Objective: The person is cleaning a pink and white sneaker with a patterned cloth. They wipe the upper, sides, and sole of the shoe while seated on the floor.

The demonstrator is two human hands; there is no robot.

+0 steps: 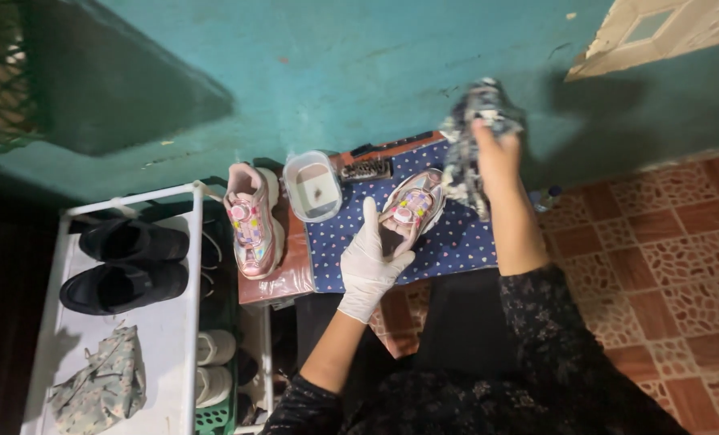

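My left hand (369, 259), in a white glove, grips the heel end of a small pink child's sneaker (414, 203) resting on a blue dotted cloth (456, 238). My right hand (495, 145) is bare and raised above the cloth, shut on a crumpled grey patterned rag (474, 133). The matching pink sneaker (250, 221) stands to the left on the brown table edge. A clear plastic tub (312, 187) sits between the two sneakers, and a dark brush (366, 170) lies just behind it.
A white shoe rack (192, 266) at the left holds a pair of black shoes (126, 266), a floral fabric item (101, 387) and white shoes lower down. A teal wall rises behind. Red patterned floor tiles (673, 250) spread to the right, with a small bottle (543, 198) near the wall.
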